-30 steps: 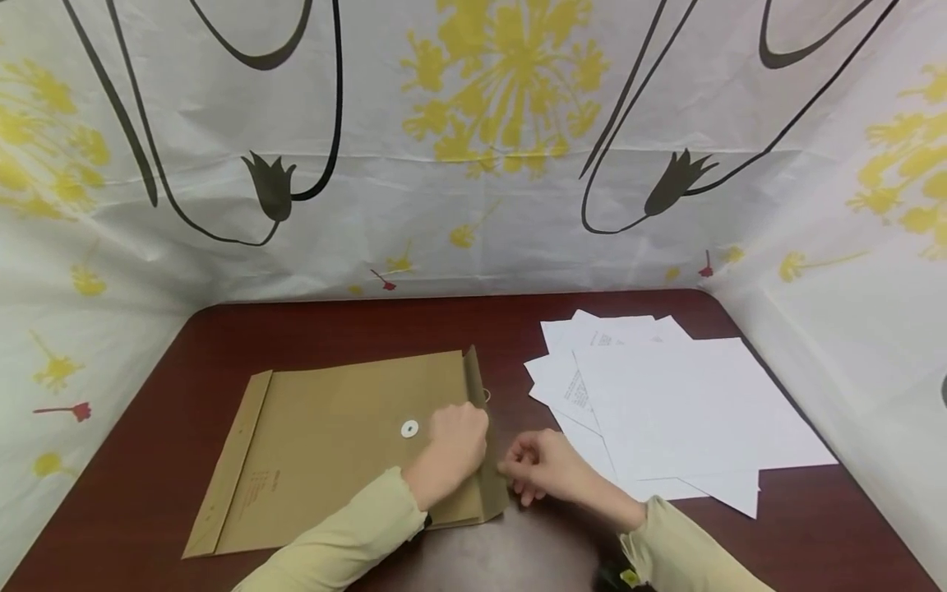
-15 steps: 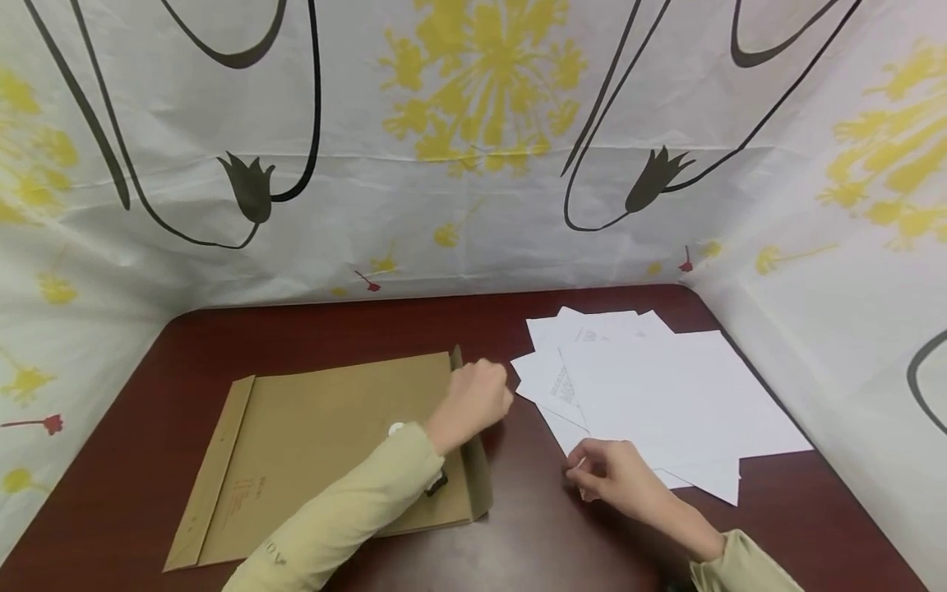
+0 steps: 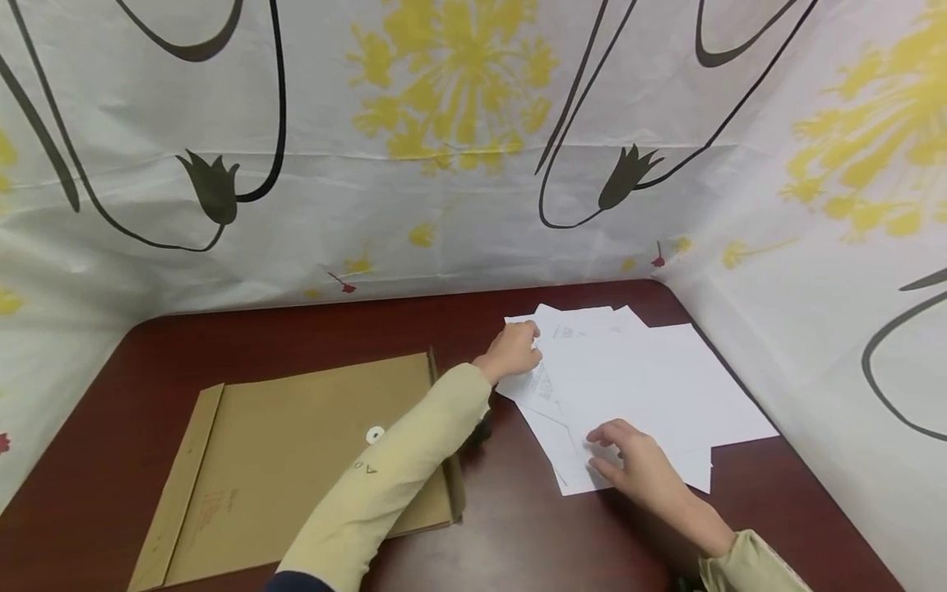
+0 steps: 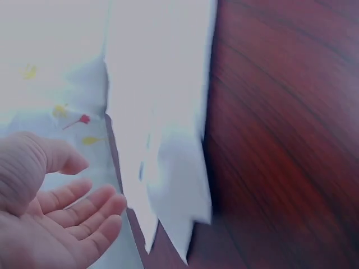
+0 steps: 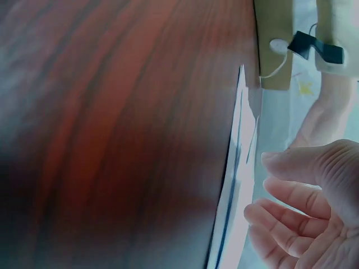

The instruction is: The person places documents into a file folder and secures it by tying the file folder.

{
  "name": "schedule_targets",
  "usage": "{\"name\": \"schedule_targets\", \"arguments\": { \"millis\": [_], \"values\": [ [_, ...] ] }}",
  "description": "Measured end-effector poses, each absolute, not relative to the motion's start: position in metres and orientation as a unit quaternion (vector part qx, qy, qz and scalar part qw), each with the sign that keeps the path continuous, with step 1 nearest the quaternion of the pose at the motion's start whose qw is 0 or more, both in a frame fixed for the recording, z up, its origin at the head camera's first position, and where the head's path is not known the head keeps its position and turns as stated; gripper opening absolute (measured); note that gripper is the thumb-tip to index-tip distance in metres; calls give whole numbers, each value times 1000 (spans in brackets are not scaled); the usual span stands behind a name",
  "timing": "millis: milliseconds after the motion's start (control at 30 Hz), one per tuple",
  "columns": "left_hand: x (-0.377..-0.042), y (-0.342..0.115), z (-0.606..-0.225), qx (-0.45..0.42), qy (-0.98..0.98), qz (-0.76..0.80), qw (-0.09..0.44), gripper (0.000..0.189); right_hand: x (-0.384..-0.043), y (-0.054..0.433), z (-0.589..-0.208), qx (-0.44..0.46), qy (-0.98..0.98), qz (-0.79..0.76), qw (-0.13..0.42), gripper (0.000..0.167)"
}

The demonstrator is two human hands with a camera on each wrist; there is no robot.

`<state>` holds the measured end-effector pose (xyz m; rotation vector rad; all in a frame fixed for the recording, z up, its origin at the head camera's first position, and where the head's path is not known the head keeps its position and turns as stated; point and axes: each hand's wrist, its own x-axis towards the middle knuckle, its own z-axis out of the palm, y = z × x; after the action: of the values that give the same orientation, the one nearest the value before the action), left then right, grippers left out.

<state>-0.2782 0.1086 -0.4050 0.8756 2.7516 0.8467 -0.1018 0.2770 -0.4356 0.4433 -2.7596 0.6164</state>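
Note:
A pile of white paper sheets (image 3: 636, 386), some with printed text, lies fanned out at the right of the table. Over the pile's far left corner is my left hand (image 3: 514, 349), its fingers loosely bent. In the left wrist view the left hand (image 4: 67, 207) holds nothing beside the sheets (image 4: 162, 101). My right hand (image 3: 644, 469) hovers at the near edge of the pile. Thumb and fingers of the right hand (image 5: 314, 213) are apart and hold nothing in the right wrist view. Under my left sleeve lies a brown kraft document envelope (image 3: 296, 444) with a white button.
The dark red wooden table (image 3: 518, 534) shows bare wood between envelope and papers. A white patterned cloth (image 3: 444, 205) walls the back and sides. In the right wrist view, a string hangs from a white button (image 5: 278, 46) on the envelope's flap (image 5: 275, 67).
My left hand has left the envelope's right flap and moved right and away to the papers. The right hand has moved from beside the flap to the pile's near edge, its fingers spreading.

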Motion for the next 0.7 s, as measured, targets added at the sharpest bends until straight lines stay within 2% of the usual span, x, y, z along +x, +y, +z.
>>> {"name": "schedule_targets", "arguments": {
  "millis": [300,467,700],
  "values": [
    [-284,129,-407,270,925,241,117,47,-102,280,-436,139,-967,186,107,33],
    [-285,133,-409,270,933,197,133,40,-101,281,-436,141,-974,150,97,39],
    [-286,138,-410,272,935,194,120,33,-104,286,-435,180,-973,107,95,39]
  ]
}}
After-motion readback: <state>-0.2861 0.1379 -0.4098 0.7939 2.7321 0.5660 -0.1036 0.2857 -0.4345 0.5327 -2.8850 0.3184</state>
